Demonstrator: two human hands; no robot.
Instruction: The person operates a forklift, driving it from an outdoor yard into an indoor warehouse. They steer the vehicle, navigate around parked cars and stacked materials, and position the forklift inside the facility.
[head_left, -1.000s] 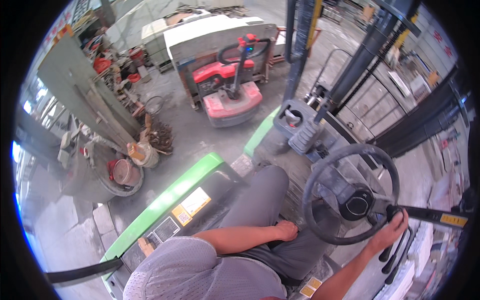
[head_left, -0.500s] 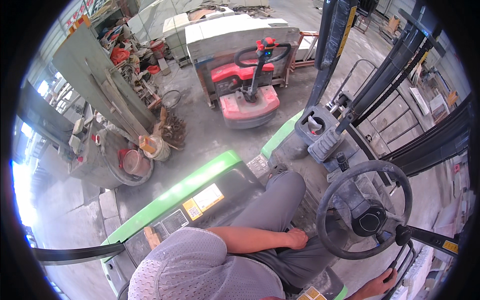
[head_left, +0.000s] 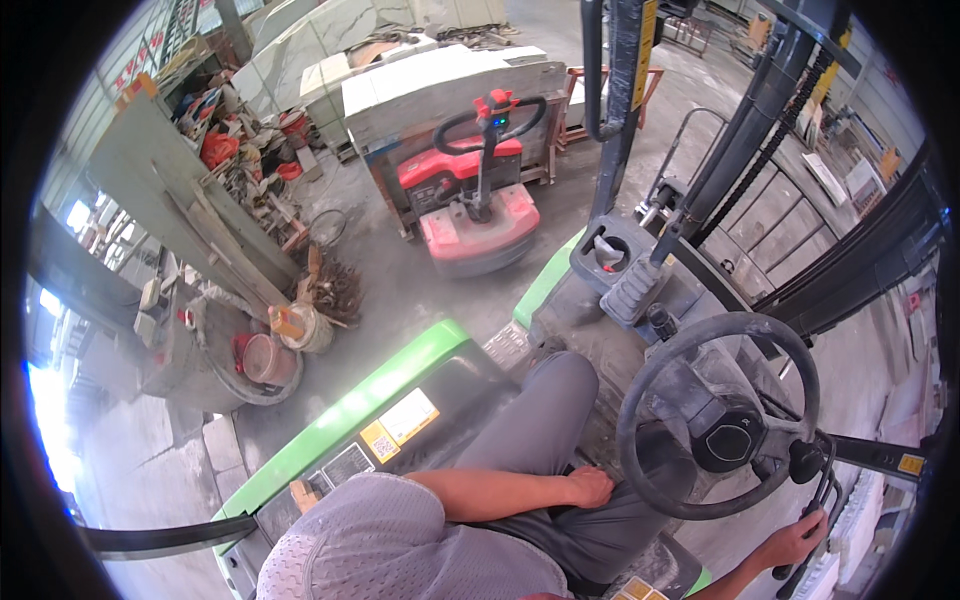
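I sit in a forklift with green body panels. My left hand [head_left: 592, 487] rests on my thigh with its fingers curled closed, and nothing shows in it. Beyond the steering wheel's lower right side, my right hand [head_left: 795, 541] grips a dark control lever [head_left: 826, 490]; the fingers partly hide it. The black steering wheel [head_left: 628, 440] stands in front of me, untouched, with a round knob [head_left: 806, 462] on its rim. A lower black lever end [head_left: 783, 573] shows just under my right hand.
A red pallet truck [head_left: 478, 225] stands ahead, before pale stone slabs [head_left: 440, 75]. Left are a round tub with buckets [head_left: 268, 360], leaning boards [head_left: 215, 225] and heaped scrap [head_left: 235, 145]. The forklift's black mast [head_left: 740, 120] rises at right.
My right hand has shifted forward and to the right at the levers. My left hand stays on my thigh. The surroundings sit slightly further left in the picture.
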